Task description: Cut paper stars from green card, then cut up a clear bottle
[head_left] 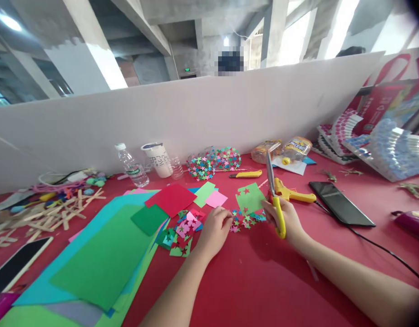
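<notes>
We grasp scissors (276, 200) in our right hand (288, 218), our left hand (214, 228) curls beside small stars (246, 221), its hold unclear, and a bottle (131, 165) stands near the far edge of the table (243, 290).

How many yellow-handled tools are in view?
3: scissors in the right hand, utility knife toward the partition, glue gun beside the smartphone; others may be hidden.

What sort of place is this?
Looks like a craft workstation, probably inside a bare concrete building: coloured sheets, a pile of small star cut-outs and yellow-handled scissors, with raw concrete beams overhead.
</notes>
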{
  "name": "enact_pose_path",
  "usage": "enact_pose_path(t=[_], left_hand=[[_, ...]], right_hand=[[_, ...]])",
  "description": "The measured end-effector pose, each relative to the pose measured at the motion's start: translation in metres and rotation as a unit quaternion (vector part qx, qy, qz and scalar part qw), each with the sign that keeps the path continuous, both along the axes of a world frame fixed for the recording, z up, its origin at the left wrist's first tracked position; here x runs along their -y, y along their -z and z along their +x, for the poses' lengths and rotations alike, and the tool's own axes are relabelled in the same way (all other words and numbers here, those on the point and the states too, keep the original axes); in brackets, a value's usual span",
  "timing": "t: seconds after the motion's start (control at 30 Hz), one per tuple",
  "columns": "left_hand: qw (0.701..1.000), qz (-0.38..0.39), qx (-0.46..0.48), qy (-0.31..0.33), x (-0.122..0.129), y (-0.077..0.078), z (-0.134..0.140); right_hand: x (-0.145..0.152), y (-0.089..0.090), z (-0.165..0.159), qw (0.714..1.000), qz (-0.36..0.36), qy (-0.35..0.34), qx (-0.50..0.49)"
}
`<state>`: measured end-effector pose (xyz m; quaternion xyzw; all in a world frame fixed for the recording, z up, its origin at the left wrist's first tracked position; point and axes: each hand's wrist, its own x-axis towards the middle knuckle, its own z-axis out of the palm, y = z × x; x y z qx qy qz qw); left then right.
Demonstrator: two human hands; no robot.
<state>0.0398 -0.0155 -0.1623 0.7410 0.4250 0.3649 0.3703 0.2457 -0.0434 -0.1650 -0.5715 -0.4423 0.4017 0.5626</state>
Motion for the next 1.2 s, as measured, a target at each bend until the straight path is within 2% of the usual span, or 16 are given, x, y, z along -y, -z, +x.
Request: enact_pose_path(t=[0.17,0.27,0.37,0.43,0.5,0.8,0.97,1.13,1.2], left_hand=[[0.999,-0.012,-0.007,-0.032,-0.002,0.000,-0.003],[0.998,-0.052,0.017,-0.021,-0.001,-0.003,-0.003],[0.985,-0.147,0.079,0.031,0.004,-0.006,0.002],[0.964,-0.220,0.141,0.058,0.007,-0.006,0.005],[0.946,-0.260,0.183,0.063,0.010,-0.007,0.008],[0.933,-0.276,0.230,0.031,0.008,-0.008,0.005],[0.932,-0.295,0.206,0.047,0.006,-0.007,0.004],[0.904,-0.347,0.247,0.041,0.010,-0.007,0.008],[0.907,-0.348,0.234,0.045,0.012,-0.009,0.010]], right_hand=[[0.002,-0.003,-0.002,1.000,0.003,-0.023,-0.006],[0.006,-0.009,-0.005,0.998,-0.011,-0.062,-0.005],[0.010,-0.012,-0.009,0.995,-0.032,-0.098,-0.008],[0.013,-0.013,-0.011,0.993,-0.039,-0.113,-0.012],[0.014,-0.014,-0.012,0.992,-0.040,-0.122,-0.014],[0.017,-0.019,-0.016,0.987,-0.044,-0.154,-0.004],[0.019,-0.018,-0.016,0.988,-0.038,-0.150,-0.003],[0.021,-0.018,-0.015,0.989,-0.067,-0.135,-0.003],[0.022,-0.019,-0.016,0.986,-0.082,-0.142,0.006]])
